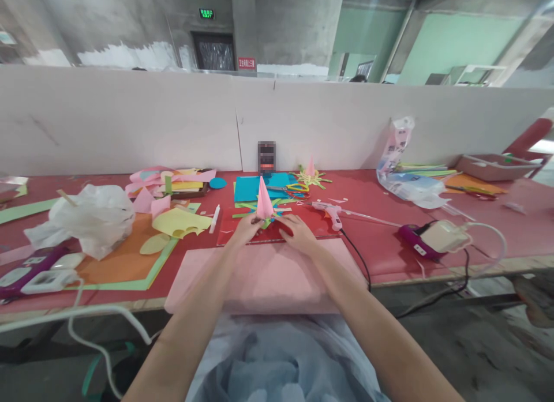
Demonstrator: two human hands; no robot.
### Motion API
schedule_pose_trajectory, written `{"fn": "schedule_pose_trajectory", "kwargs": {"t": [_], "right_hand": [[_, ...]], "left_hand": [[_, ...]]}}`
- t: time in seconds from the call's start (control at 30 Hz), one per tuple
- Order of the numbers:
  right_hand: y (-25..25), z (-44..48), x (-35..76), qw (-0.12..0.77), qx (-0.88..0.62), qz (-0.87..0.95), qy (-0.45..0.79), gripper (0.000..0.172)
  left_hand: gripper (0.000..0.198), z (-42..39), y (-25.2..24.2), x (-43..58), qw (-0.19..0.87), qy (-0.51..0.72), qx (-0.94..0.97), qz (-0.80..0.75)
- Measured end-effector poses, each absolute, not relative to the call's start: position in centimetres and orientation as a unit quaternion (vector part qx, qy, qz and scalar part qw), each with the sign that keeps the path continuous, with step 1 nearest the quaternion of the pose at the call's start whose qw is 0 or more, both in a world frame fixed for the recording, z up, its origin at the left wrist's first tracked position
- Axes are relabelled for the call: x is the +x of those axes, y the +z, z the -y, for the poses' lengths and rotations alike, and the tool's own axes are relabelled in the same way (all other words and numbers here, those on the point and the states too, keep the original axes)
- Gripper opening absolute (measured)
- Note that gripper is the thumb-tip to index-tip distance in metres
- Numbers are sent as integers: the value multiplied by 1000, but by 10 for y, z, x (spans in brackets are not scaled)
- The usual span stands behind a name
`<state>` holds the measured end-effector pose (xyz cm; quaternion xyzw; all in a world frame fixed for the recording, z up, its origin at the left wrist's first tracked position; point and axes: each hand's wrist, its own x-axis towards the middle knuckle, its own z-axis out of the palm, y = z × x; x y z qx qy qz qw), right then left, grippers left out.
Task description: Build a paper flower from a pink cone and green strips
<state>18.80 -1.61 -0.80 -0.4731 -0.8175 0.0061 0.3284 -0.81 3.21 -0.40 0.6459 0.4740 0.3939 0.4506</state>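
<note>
A pink folded paper cone stands point up on a base of green paper strips in front of me. My left hand pinches the cone's lower left edge, partly hiding it. On the other side, my right hand has its fingers stretched and apart, the fingertips at the base's strips. Just beyond lie blue paper sheets and scissors with yellow handles. A pink glue gun rests to the right of my right hand. Behind stands another pink cone on green strips.
Pink padding covers the table's near edge. At left are a crumpled white plastic bag, orange paper and paper scraps. Purple power units with cables, a plastic packet and a tray sit at right.
</note>
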Motion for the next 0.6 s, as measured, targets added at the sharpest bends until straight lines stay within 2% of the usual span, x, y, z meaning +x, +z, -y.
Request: {"fn": "schedule_pose_trajectory", "kwargs": {"t": [0.17, 0.43, 0.6], "right_hand": [[-7, 20, 186, 251, -492, 834, 7, 46], [-5, 21, 186, 271, -484, 831, 25, 42], [-6, 20, 186, 235, -485, 842, 23, 41]], "left_hand": [[12, -33, -6, -9, 452, 392, 645, -475], [11, -34, -7, -9, 452, 390, 649, -471], [6, -32, -4, -9, 466, 387, 629, -488]]}}
